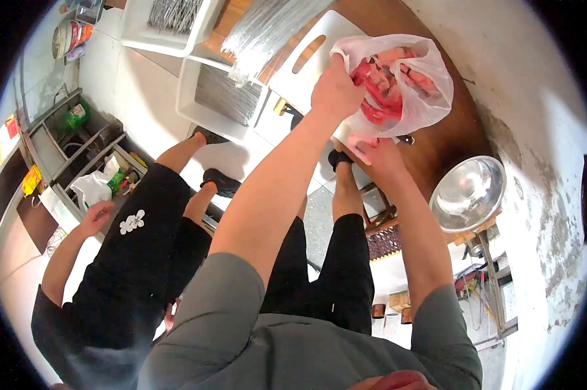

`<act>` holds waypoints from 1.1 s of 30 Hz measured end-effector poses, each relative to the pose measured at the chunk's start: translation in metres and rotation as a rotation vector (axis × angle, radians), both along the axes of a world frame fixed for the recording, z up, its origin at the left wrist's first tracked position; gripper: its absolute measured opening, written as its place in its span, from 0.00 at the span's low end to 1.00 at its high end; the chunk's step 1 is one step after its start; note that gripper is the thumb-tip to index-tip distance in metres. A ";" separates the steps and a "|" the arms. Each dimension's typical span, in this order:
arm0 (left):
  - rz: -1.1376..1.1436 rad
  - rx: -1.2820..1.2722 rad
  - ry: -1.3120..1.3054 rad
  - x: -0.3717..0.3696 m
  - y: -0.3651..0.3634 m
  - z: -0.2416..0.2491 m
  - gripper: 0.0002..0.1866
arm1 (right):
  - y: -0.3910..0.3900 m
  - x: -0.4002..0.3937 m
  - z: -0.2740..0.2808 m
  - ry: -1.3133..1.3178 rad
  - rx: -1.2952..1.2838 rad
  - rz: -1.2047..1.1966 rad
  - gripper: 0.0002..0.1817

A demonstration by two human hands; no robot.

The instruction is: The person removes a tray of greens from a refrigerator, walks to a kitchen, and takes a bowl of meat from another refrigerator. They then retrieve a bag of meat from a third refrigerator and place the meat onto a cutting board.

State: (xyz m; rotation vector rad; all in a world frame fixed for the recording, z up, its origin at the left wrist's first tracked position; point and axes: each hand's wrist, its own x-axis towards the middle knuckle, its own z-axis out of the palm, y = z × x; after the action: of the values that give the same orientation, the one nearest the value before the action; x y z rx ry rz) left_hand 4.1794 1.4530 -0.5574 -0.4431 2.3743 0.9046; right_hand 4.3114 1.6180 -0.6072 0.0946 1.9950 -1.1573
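Note:
A white translucent plastic bag (430, 107) sits open over the table, with pieces of raw red and pink meat (387, 97) inside. My left hand (337, 92) is closed on the bag's near left rim, beside the meat. Just below the bag, my right hand (379, 156) has its fingers bent together around something pinkish that is mostly hidden. A white cutting board (300, 81) with a handle slot lies to the left, partly behind my left hand.
Thin metal skewers (267, 32) lie on the wooden table (459, 133). White bins of skewers (188, 104) stand to the left. A metal bowl (469, 195) is at the right by the wall. Another person in black (137, 240) stands close on my left.

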 end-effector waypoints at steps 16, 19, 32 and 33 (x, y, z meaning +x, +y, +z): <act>0.043 0.044 -0.022 0.009 -0.006 0.008 0.31 | -0.003 -0.120 0.069 0.191 -0.018 -0.357 0.17; 0.070 0.014 -0.107 0.009 -0.008 0.010 0.31 | -0.002 -0.154 0.005 0.278 0.365 -0.031 0.21; 0.077 0.049 -0.064 0.017 -0.006 0.002 0.25 | 0.015 -0.133 -0.038 -0.040 0.678 0.043 0.33; 0.072 0.043 -0.063 0.016 -0.006 0.003 0.25 | 0.021 -0.130 -0.043 -0.050 0.615 -0.013 0.34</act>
State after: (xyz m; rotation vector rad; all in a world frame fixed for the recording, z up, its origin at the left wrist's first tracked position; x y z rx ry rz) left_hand 4.1954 1.4472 -0.5539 -0.5358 2.2905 0.9583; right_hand 4.1814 1.6390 -0.6499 0.4429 2.2401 -0.5067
